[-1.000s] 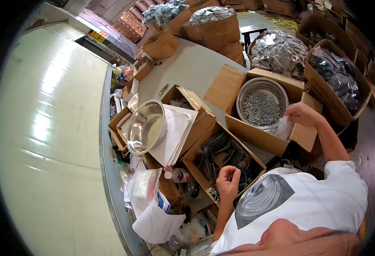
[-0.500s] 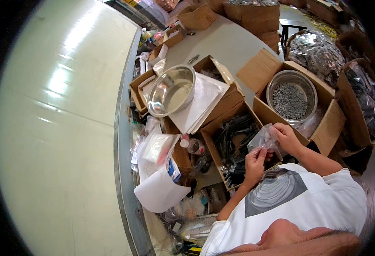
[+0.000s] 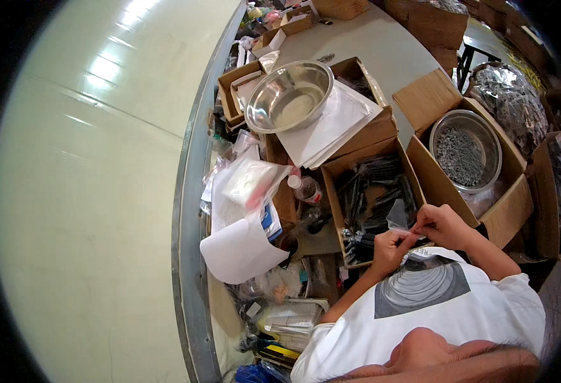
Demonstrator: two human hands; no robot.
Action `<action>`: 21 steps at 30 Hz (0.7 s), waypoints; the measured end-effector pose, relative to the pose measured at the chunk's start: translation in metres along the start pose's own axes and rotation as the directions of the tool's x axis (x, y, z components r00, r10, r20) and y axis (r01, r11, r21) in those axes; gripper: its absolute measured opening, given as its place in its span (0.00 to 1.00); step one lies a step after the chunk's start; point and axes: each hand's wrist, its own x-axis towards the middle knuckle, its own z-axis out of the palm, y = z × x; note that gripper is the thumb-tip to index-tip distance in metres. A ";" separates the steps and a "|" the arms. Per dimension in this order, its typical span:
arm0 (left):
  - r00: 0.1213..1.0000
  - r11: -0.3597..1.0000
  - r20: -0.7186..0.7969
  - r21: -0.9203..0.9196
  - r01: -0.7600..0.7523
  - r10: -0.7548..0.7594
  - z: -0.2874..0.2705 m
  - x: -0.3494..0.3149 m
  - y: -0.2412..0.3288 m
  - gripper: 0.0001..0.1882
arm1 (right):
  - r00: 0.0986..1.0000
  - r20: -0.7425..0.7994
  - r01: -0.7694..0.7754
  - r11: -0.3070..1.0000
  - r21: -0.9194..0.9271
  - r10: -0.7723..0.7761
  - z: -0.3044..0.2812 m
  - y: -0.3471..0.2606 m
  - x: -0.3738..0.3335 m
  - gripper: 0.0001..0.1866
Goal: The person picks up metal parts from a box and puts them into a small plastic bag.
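Observation:
Both of my hands meet over the near edge of a cardboard box (image 3: 410, 167) filled with long black parts (image 3: 382, 191). Between them is a small clear plastic bag (image 3: 398, 214), part of it standing up past my fingers. My left hand (image 3: 392, 247) pinches the bag from the left side. From the right, my right hand (image 3: 439, 225) pinches it too, fingertips close to the left thumb. What the bag holds, if anything, is hidden by the fingers.
Right of the black parts, another open box (image 3: 513, 203) holds a steel bowl (image 3: 467, 150) of grey screws. An empty steel bowl (image 3: 290, 96) rests on white sheets (image 3: 331, 124) farther back. A plastic bottle (image 3: 307, 190) and curled paper (image 3: 242, 252) lie to the left, beside a pale wall (image 3: 101, 223).
My hands have drawn closer together, fingertips now meeting at the bag, and less of the bag shows. The whole view has shifted, with boxes and bowls appearing farther right and higher.

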 end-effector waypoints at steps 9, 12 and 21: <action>0.989 0.969 -0.140 0.248 -0.011 0.047 -0.008 -0.003 0.000 0.12 | 0.933 0.007 0.332 0.852 -0.406 -0.360 0.031 0.012 0.022 0.10; 0.960 0.961 -0.280 0.259 0.098 -0.022 -0.024 -0.006 -0.011 0.11 | 0.885 0.180 0.465 0.783 -0.413 -0.430 0.034 0.000 0.027 0.10; 0.964 0.963 -0.148 0.126 0.238 -0.219 -0.079 -0.035 -0.009 0.06 | 0.765 0.637 -0.141 0.990 0.020 0.096 0.026 0.040 0.105 0.15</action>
